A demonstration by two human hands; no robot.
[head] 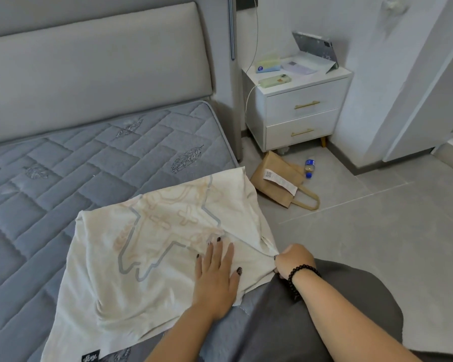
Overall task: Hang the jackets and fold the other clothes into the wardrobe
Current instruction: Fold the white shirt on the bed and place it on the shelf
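A cream T-shirt [131,257] with a pale orange and grey print lies spread on the grey quilted mattress [63,173], near its right edge. My left hand [216,278] presses flat on the shirt's right part, fingers apart. My right hand [292,259], with a dark bead bracelet on the wrist, is closed on the shirt's right edge where it hangs over the mattress side. A small black label shows at the shirt's lower left corner.
A white two-drawer nightstand [301,111] stands right of the bed with a phone, papers and a tablet on top. A brown paper bag [275,178] and a small bottle [309,168] lie on the tiled floor. A white door panel [429,87] stands at right.
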